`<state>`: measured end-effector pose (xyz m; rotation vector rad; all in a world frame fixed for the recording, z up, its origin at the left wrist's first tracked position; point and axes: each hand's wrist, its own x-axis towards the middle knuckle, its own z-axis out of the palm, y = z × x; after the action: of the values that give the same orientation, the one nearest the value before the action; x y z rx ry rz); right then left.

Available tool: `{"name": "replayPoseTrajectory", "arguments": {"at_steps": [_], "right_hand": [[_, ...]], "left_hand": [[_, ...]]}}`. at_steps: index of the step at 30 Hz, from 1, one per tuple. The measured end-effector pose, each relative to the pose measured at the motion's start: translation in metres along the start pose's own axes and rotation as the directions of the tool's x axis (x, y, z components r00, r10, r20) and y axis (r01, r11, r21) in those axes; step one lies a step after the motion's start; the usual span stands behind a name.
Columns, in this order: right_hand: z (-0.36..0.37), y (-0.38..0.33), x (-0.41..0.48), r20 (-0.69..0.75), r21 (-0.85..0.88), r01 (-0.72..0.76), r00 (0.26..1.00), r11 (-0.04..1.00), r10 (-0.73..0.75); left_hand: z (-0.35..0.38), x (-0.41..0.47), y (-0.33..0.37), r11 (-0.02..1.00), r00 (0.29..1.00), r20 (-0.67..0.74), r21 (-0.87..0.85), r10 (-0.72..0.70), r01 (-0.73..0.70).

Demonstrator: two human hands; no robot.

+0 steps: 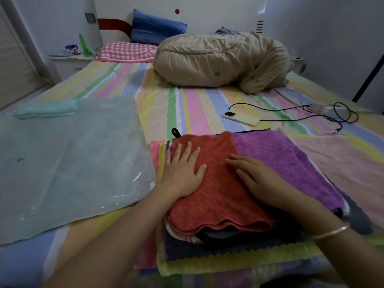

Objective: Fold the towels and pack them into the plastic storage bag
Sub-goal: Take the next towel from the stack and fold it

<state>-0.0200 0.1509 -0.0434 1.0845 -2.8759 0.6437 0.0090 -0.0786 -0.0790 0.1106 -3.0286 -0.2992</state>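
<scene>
- Left hand (182,169): fingers (188,149) spread flat, palm pressing the red towel (216,196); gripping nothing.
- Right hand (259,177): fingers (239,161) extended flat on the red towel's right edge; gripping nothing.
- Red towel: folded, topmost on a stack.
- Purple towel (286,161): beneath the red one, showing to its right.
- Lower towels: dark blue, yellow, pink edges visible.
- Plastic storage bag (68,163): flat on the bed (187,104), just left of the stack.
- Mint towel (45,109): folded, at the bag's far end.
- Phone (241,118): beyond the stack, cable attached.
</scene>
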Motion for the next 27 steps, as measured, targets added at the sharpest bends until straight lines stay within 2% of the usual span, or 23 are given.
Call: {"name": "replayPoseTrajectory", "arguments": {"at_steps": [3,5,7,9,12,17,20,23,27], "right_hand": [[-0.012,0.009,-0.045,0.001,0.014,0.112,0.994,0.994,-0.112],[-0.019,0.011,-0.065,0.001,0.015,0.132,0.991,0.991,-0.132],[-0.023,0.006,-0.079,-0.005,0.037,0.169,0.986,0.985,-0.169],[-0.024,0.0,-0.089,-0.014,0.057,0.208,0.978,0.976,-0.208],[-0.019,-0.003,-0.098,-0.055,0.055,0.262,0.964,0.964,-0.259],[-0.012,-0.007,-0.102,-0.225,0.069,0.28,0.94,0.958,-0.258],[-0.009,-0.008,-0.103,-0.226,0.032,0.297,0.932,0.954,-0.282],[-0.006,-0.009,-0.104,-0.225,-0.046,0.325,0.918,0.945,-0.327],[-0.001,-0.009,-0.103,-0.358,-0.077,0.291,0.884,0.954,-0.299]], "left_hand": [[-0.004,-0.007,0.004,0.998,0.981,-0.184,-0.021,0.059,-0.064],[-0.013,-0.017,0.011,0.971,0.917,-0.356,-0.088,0.18,-0.224],[-0.024,-0.034,0.024,0.9,0.854,-0.427,-0.174,0.298,-0.401],[-0.036,-0.059,0.041,0.836,0.845,-0.386,-0.259,0.37,-0.484],[-0.044,-0.088,0.055,0.791,0.85,-0.31,-0.328,0.425,-0.516],[-0.041,-0.107,0.052,0.832,0.897,-0.205,-0.337,0.392,-0.441],[-0.04,-0.11,0.053,0.855,0.9,-0.178,-0.285,0.397,-0.433],[-0.04,-0.112,0.056,0.867,0.897,-0.212,-0.248,0.387,-0.432],[-0.039,-0.114,0.056,0.867,0.912,-0.249,-0.308,0.325,-0.393]]}}
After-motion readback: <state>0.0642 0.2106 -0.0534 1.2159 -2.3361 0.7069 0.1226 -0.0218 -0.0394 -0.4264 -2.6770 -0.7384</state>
